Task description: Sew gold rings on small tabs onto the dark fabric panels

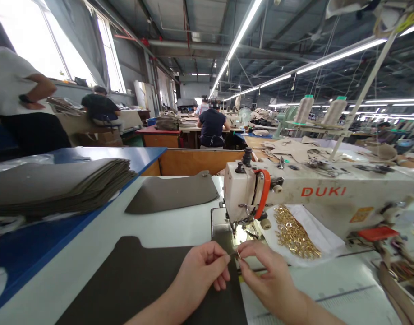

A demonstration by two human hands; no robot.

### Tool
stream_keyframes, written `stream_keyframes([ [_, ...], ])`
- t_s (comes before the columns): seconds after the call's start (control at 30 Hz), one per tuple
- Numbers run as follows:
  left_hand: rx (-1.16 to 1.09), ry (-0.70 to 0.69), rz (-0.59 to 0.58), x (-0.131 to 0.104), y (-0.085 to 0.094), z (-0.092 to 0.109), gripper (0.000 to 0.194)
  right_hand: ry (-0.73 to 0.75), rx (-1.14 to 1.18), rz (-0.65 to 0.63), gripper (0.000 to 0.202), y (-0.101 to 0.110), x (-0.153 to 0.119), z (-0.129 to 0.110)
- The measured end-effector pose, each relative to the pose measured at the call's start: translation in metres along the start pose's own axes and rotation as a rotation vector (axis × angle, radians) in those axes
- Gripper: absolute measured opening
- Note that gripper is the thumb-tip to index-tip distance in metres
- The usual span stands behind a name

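Note:
My right hand (266, 273) pinches a small gold ring (238, 254) between thumb and fingertips, just in front of the sewing machine's needle area. Close by on the left, my left hand (207, 266) is closed in a pinch, its fingertips near the ring. Something small and dark shows between the two hands, but I cannot make out what it is. Under my left hand lies a large dark grey-brown panel (135, 275), flat on the table. The white sewing machine (315, 189) stands beyond my right hand. A heap of gold metal rings (295, 232) rests on white wrapping at its base.
A second dark panel (173, 192) with a small ring at its corner lies left of the machine head. Stacked panels (58, 183) sit on the blue table (78, 248). Thread cones (305, 108) stand above the machine. Other people work farther off.

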State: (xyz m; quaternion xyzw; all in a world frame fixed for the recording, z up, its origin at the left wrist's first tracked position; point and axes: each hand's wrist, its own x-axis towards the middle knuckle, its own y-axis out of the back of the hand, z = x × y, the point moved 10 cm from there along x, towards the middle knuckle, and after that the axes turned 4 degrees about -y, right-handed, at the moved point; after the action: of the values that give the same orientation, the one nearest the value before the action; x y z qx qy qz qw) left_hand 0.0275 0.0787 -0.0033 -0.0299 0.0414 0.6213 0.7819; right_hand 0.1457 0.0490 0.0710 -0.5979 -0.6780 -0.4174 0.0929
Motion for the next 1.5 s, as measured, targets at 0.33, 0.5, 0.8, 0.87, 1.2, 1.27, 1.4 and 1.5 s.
stream_keyframes([
  [0.33,0.051,0.041,-0.023,-0.001,0.002,-0.008,0.022,-0.040,-0.002,-0.181,0.010,-0.013,-0.003,0.003],
  [0.5,0.020,0.054,-0.056,-0.003,-0.001,-0.005,0.024,-0.351,0.254,-0.198,0.009,-0.020,-0.007,0.036],
  [0.8,-0.044,0.059,-0.219,-0.002,-0.008,-0.009,0.034,-0.704,0.817,-0.233,0.027,-0.036,-0.015,0.062],
  [0.87,-0.038,0.055,-0.255,-0.004,-0.009,-0.008,0.033,-0.741,0.871,-0.264,0.025,-0.038,-0.016,0.060],
  [1.2,-0.055,0.059,-0.293,-0.009,-0.014,-0.009,0.030,-0.667,0.859,-0.308,0.012,-0.038,-0.015,0.052],
  [1.27,-0.043,0.059,-0.253,-0.007,-0.010,-0.011,0.029,-0.553,0.715,-0.186,0.008,-0.025,-0.008,0.050],
  [1.4,-0.028,0.039,-0.189,-0.003,-0.007,-0.010,0.029,-0.430,0.481,-0.049,0.007,-0.013,-0.004,0.046],
  [1.5,-0.011,0.014,-0.175,-0.003,-0.009,-0.005,0.029,-0.490,0.527,-0.087,0.002,-0.022,-0.008,0.050],
])
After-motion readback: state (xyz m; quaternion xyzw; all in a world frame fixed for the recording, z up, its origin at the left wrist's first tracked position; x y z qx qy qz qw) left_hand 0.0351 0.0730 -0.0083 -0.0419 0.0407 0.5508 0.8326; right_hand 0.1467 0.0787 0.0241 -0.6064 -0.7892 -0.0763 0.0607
